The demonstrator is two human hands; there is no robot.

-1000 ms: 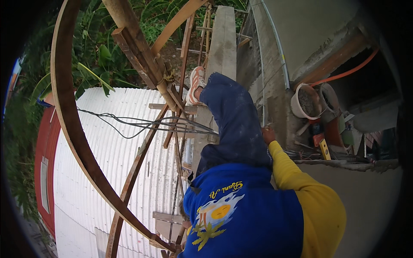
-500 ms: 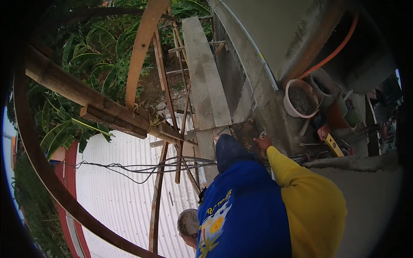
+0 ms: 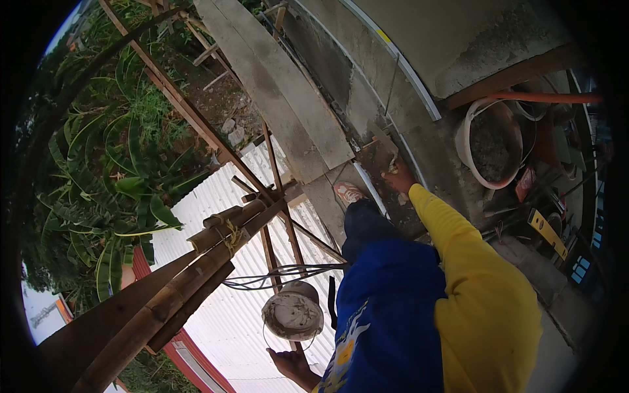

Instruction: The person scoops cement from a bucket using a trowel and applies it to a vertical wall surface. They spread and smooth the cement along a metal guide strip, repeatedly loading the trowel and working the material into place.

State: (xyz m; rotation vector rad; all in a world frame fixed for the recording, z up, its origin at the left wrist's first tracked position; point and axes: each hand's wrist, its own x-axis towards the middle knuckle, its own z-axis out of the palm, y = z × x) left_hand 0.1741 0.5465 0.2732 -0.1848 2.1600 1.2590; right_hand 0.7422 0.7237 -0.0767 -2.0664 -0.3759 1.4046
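Observation:
My left hand (image 3: 288, 363) grips the wire handle of a mortar-crusted bucket (image 3: 291, 311), held out beside my blue shirt above the white corrugated roof. My right hand (image 3: 398, 177), at the end of a yellow sleeve, grips a trowel (image 3: 386, 141) over a narrow, dirty concrete channel beside a metal edge strip. My shoe (image 3: 349, 194) rests on a worn plank just left of that hand.
Long boards (image 3: 282, 98) run along the left of the channel. Lashed bamboo poles (image 3: 177, 295), timber braces and dangling cables (image 3: 262, 278) cross at lower left, over a drop. At right are mortar buckets (image 3: 491, 141), a yellow level (image 3: 547, 232) and an orange hose (image 3: 544, 97).
My view has swung round, shifting boards and bamboo. My left hand and its bucket have come out from behind my body into view. My right hand has reached a little further forward along the channel.

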